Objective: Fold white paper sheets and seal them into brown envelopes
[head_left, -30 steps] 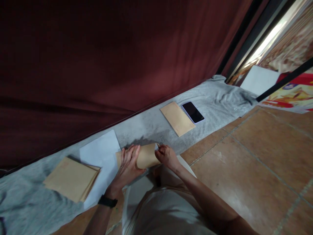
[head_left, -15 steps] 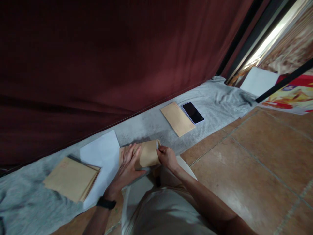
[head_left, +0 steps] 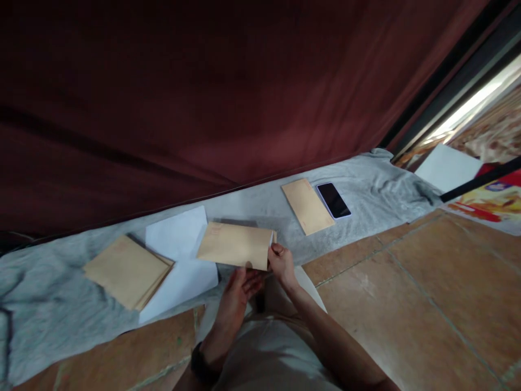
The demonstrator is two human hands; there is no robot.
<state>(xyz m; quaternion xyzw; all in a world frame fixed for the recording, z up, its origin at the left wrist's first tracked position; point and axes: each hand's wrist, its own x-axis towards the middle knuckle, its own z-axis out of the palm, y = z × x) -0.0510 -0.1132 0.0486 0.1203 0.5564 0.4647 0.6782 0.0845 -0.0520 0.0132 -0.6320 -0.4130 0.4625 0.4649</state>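
Note:
A tan paper envelope (head_left: 236, 244) is held in front of me, tilted up off the grey cloth. A white edge shows at its open right end, where my right hand (head_left: 283, 266) pinches it between thumb and fingers. My left hand (head_left: 235, 298) is at the lower edge, its thumb tip against the envelope and its fingers partly beneath. White paper (head_left: 175, 233) lies to the left, partly behind the envelope. Beside that paper sits a stack of similar envelopes (head_left: 126, 269).
Another envelope (head_left: 308, 206) lies on the grey cloth (head_left: 260, 201) next to a dark-screened phone (head_left: 334, 200). A dark red curtain (head_left: 203, 108) hangs behind the cloth. Brown floor tiles (head_left: 382, 293) extend to the right, with a white sheet (head_left: 448, 167) farther off.
My left hand has moved from lying flat across the envelope to its lower edge. The envelope has flattened out from its curved shape, while my right hand keeps hold of its right end.

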